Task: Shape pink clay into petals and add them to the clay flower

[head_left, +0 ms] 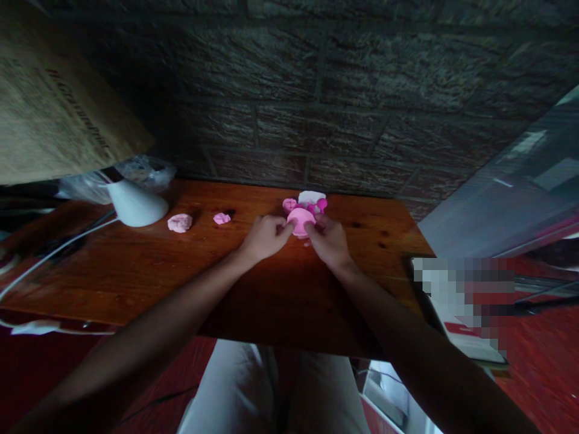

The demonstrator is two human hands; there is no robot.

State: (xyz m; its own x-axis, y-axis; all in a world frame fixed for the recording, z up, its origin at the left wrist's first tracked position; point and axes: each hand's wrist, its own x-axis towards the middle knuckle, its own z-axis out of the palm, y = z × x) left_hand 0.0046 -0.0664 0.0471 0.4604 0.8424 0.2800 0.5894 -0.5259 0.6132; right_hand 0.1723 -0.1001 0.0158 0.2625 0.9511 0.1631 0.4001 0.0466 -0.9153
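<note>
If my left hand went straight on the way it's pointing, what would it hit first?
The pink disc, which your left hand is touching. Past that, probably your right hand, though depth is hard to judge here.

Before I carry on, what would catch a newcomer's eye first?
First, the bright pink disc, in the grip of the left hand and right hand, near the far side of the wooden table. Next, the printed lampshade at upper left, above a white base. Then a larger pink lump and a smaller pink lump, between base and left hand.
</note>
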